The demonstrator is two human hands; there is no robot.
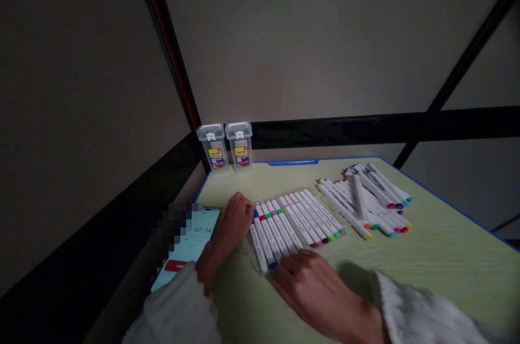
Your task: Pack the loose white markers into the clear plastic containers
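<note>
White markers with coloured ends lie side by side in a clear plastic tray on the table, in two groups. At the tray's upper left edge is my left hand, its fingers curled in beside the leftmost markers. Over the near ends of the left group rests my right hand, fingers bent and closed; the markers' tips beneath it are partly hidden. What either hand's fingertips hold, if anything, is out of sight.
A loose pile of markers lies at the right on the pale table. Two clear lidded boxes with labels stand at the back left. A phone showing a timer lies beside my left forearm. Walls rise behind and left.
</note>
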